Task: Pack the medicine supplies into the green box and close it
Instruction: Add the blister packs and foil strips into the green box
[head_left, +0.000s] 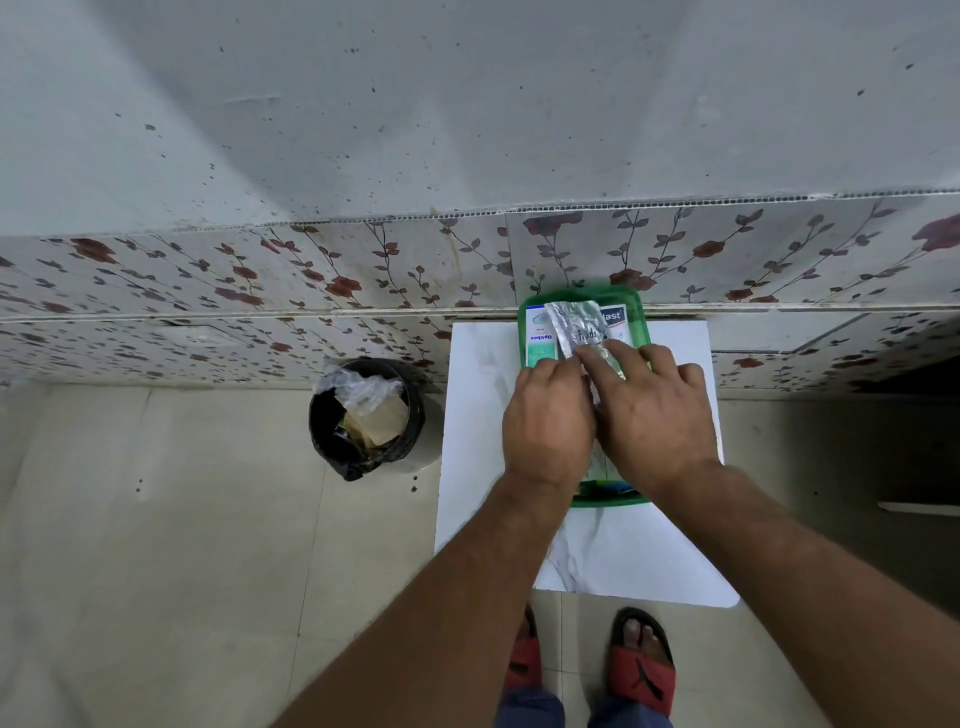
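The green box (530, 306) sits on a white table (483, 467) against the wall, its far half open and showing white medicine cartons (538, 338). A silver foil strip of tablets (576, 322) lies slanted over the cartons. My left hand (548, 421) and my right hand (657, 415) are side by side over the box, with their fingertips on the near end of the foil strip. The hands hide the middle of the box. Its near green edge (610, 500) shows below my wrists, with something dark blue inside it.
A black bin (366, 415) lined with a bag and holding cardboard and plastic stands on the floor left of the table. A flower-patterned tiled wall (311, 280) runs behind. My feet in red sandals (641, 665) stand at the table's near edge.
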